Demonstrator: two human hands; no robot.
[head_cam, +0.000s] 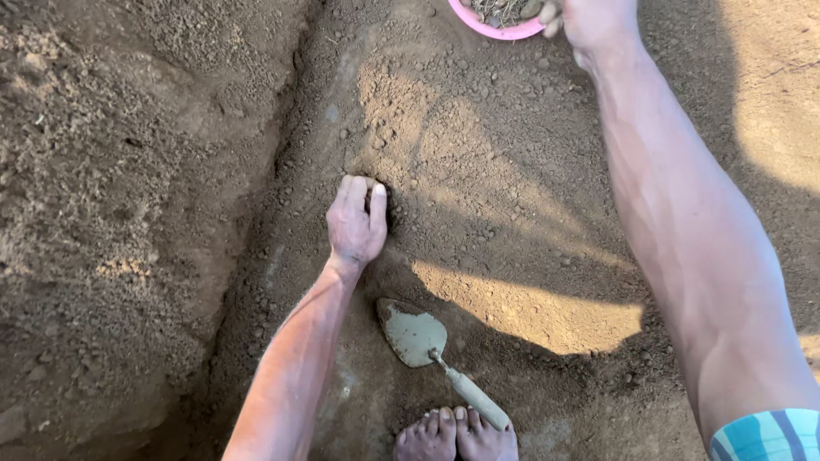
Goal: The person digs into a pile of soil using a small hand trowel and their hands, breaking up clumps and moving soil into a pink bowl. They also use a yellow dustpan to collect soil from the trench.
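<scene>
Overall, head view looks straight down on bare, dry brown soil [478,171], w/ a raised bank of crumbly earth [120,171] along the left side.

L hand [356,222] is palm-down on the soil near centre frame. Fingers held close together and pressed to the ground, thumb set slightly apart; fingertips sit at the edge of a small dark hole [382,205] in the dirt. Nothing visibly gripped.

R hand [589,21] is extended to the top edge of frame, forearm running diagonally down the right side. It is at the rim of a pink bowl [495,30], fingers curled; probably touching the rim, but hand is cut off by the frame edge, so grip cannot be confirmed. Bowl contents appear brownish and granular, approx. same colour as the soil.

A small trowel [414,333], blade coated in dried mud, pale handle, lies flat on the ground just below the L wrist, not touched by either hand. Handle end rests against the person's bare toes [457,435] at bottom of frame. Striped sleeve [769,435] visible bottom right.
</scene>
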